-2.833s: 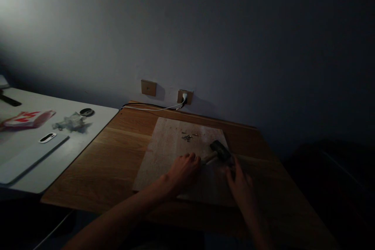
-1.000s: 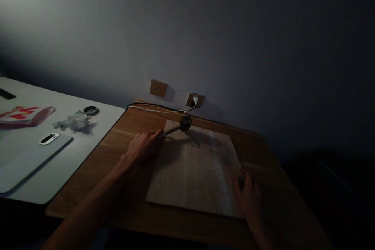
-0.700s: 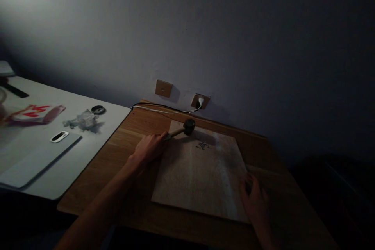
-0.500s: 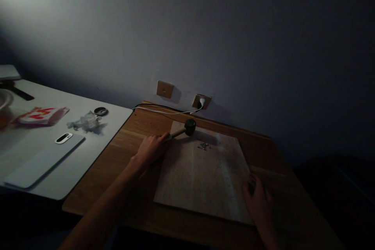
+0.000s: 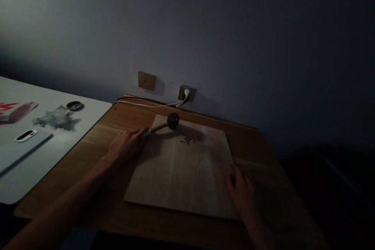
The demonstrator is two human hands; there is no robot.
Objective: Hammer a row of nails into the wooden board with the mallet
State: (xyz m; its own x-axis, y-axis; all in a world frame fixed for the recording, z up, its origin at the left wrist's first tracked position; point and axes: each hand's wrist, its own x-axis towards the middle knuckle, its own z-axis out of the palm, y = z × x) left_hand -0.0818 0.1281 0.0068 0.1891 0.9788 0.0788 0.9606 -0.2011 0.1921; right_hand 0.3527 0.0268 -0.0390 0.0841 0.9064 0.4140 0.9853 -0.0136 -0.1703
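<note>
My left hand (image 5: 128, 143) is closed round the handle of a mallet (image 5: 159, 127). The mallet's dark, rounded head (image 5: 172, 121) is over the far left part of a pale wooden board (image 5: 175, 179). A small pile of shiny metal nails or screws (image 5: 188, 140) lies on the board, just right of and nearer than the head; their exact kind is too small to tell. At the board's right edge, my right hand (image 5: 242, 189) holds on with bent fingers, the thumb towards the top face. Dim light partly hides these fingers.
The board lies on a brown wooden table (image 5: 102, 140) against the wall. Cables (image 5: 146, 105) run along the back to a socket (image 5: 187, 93). On a white table (image 5: 43, 164) at left are a grey scale (image 5: 26, 146), crumpled plastic (image 5: 58, 118), a round dark dish (image 5: 75, 106) and a red-and-white packet (image 5: 17, 112).
The view has turned a little to the right, so everything sits further left. My left hand keeps its hold on the mallet and my right hand stays by the board's edge.
</note>
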